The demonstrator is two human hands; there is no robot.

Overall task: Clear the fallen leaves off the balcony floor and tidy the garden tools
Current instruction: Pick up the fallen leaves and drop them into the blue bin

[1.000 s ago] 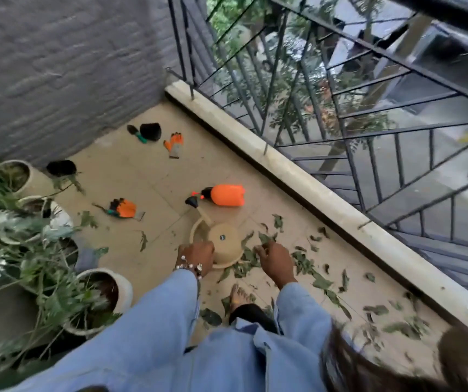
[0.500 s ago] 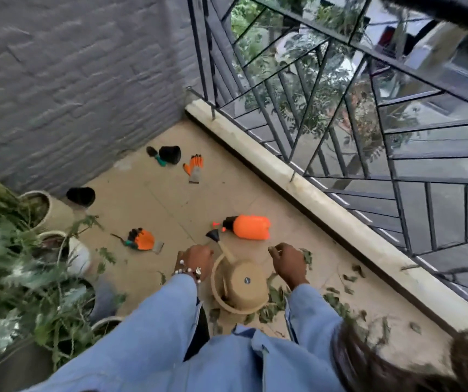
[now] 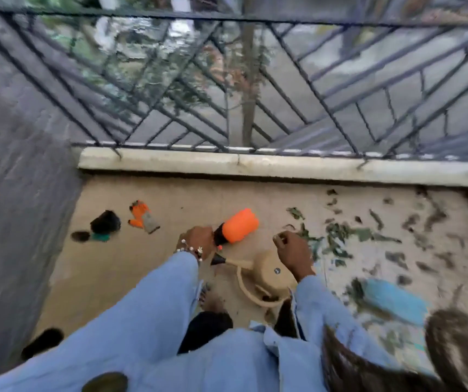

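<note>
My left hand (image 3: 199, 240) curls at the black neck of the orange plastic spray bottle (image 3: 237, 226) to tidy it, while my right hand (image 3: 293, 251) pinches something small, probably a leaf, over the tan watering can (image 3: 269, 274).

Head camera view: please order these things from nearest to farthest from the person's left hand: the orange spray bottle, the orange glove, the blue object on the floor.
1. Orange spray bottle: right beside the left hand, at its right.
2. Orange glove: on the floor to the left, toward the wall.
3. Blue object: far right, among the leaves, beyond the right hand.
</note>
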